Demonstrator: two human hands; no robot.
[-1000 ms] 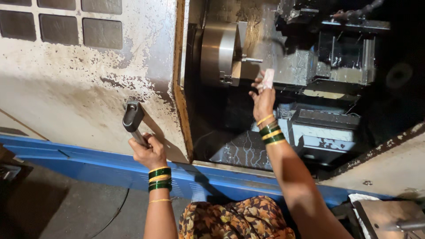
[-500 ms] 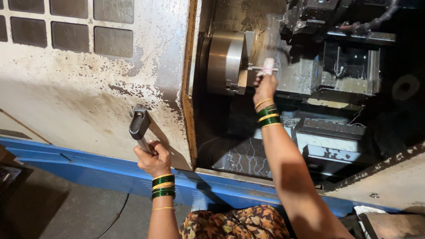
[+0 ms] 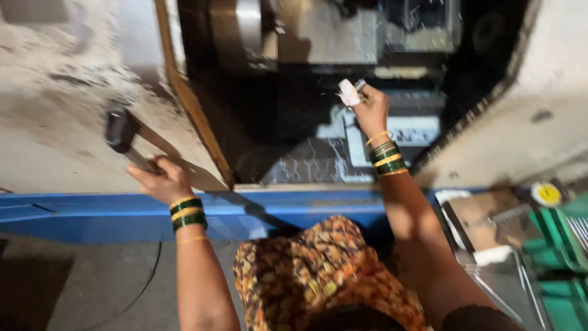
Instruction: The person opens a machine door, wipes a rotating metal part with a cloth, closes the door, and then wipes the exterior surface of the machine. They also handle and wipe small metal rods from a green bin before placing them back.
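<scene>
Left hand [image 3: 160,181] clenched on dark blocky door handle [image 3: 122,136] against chipped cream panel [image 3: 67,92], right hand [image 3: 370,110] grasping small metal part [image 3: 351,92] inside the dark machine opening [image 3: 294,122]

**Worn machine housing, dim workshop floor**

A scuffed off-white machine housing [image 3: 67,73] is filling the far left, a blue base rail [image 3: 92,214] running beneath it. Grey concrete floor [image 3: 73,288] is lying near left; green metal racking [image 3: 560,245] is standing right.

Both arms are bare, no sleeves. Left wrist [image 3: 187,211] at about 8 o'clock has green and gold bangles stacked; right wrist [image 3: 386,158] at 2 o'clock has the same set. Garment [image 3: 318,276] is an orange-brown floral print.
</scene>
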